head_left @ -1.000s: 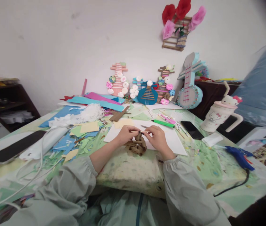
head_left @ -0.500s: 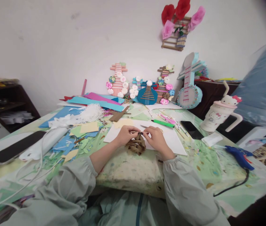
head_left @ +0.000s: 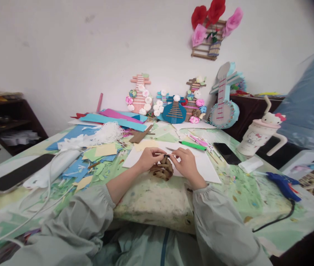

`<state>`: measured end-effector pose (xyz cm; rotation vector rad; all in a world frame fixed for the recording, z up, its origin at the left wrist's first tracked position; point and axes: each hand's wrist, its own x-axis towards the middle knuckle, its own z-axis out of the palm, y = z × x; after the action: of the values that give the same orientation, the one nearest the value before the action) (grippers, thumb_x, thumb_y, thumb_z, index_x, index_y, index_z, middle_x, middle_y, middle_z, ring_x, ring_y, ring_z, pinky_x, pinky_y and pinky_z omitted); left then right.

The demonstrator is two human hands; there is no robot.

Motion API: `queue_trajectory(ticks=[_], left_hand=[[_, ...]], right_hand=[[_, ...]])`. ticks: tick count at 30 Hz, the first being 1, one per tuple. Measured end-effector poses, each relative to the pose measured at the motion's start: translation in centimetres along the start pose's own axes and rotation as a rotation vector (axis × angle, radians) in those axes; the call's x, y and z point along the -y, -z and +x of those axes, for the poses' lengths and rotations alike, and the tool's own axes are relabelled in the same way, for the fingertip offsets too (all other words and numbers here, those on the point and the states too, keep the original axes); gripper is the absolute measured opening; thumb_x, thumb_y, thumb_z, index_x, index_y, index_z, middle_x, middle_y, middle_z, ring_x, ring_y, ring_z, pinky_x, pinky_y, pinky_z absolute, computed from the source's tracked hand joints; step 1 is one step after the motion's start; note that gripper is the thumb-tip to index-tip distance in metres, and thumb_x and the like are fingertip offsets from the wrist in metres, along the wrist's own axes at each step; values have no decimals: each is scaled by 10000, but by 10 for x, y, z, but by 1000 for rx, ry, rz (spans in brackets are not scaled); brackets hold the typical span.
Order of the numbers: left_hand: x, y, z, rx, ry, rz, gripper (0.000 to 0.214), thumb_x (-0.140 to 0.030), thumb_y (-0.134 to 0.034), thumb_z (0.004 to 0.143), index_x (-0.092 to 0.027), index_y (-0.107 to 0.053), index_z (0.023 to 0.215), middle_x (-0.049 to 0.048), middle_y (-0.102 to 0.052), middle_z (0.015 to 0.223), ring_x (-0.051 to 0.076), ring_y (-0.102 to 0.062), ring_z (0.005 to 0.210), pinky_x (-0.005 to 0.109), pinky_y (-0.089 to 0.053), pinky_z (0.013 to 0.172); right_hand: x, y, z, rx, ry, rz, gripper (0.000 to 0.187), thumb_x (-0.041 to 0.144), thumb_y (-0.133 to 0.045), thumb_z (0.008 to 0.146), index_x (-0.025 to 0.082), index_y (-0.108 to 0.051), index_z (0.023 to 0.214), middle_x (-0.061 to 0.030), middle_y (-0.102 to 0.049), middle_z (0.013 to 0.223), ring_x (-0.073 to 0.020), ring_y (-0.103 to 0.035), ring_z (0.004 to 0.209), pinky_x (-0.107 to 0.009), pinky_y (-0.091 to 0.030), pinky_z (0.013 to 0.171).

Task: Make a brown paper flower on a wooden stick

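Observation:
Both hands meet over the near edge of a white paper sheet (head_left: 201, 166). My left hand (head_left: 149, 159) is closed in a pinch on one end of a thin stick (head_left: 161, 153). At the other end, the fingertips of my right hand (head_left: 185, 162) pinch the same stick. A crumpled brown paper strip (head_left: 164, 171) hangs in folds just below the fingertips, its dark top at the stick. Whether the fingers also grip the paper is hard to see. Scissors (head_left: 170, 149), partly covered by the right hand, lie behind on the sheet.
Paper scraps (head_left: 101, 170), white string (head_left: 109, 133) and a large phone (head_left: 20, 173) lie left. A green marker (head_left: 192, 145), a black phone (head_left: 226, 153), a lidded cup (head_left: 253, 138) and a blue glue gun (head_left: 283, 184) are right. Paper instruments (head_left: 175, 111) line the wall.
The brown paper has shifted slightly upward beneath the fingers, and a little more of the stick shows. Both hands stay in nearly the same place.

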<state>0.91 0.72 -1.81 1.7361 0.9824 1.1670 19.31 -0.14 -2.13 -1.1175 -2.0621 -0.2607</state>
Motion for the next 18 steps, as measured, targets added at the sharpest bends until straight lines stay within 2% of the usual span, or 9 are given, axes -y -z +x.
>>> queue_trajectory(ticks=[5,10,18], left_hand=[[3,0,0,-34,-23,10,266,-311,-634,713,-85,-712,831,88,-710,774,161,-632,671,238,-483,618],[6,0,1,-25,1,-42,297,-329,-653,712,-84,-723,866,98,-720,799,171,-641,681,246,-487,628],[4,-3,-1,-4,5,-127,330,-354,-695,689,-89,-725,884,102,-721,809,177,-646,692,255,-499,632]], right_hand=[[1,1,1,-41,3,11,244,345,-491,888,179,-629,774,-27,-615,714,-141,-527,668,-288,-311,652],[3,3,2,-24,-21,35,236,310,-472,891,186,-613,748,-25,-616,714,-145,-540,682,-287,-313,658],[4,3,3,-45,-73,31,250,354,-519,866,188,-584,691,-8,-614,693,-138,-539,671,-288,-299,657]])
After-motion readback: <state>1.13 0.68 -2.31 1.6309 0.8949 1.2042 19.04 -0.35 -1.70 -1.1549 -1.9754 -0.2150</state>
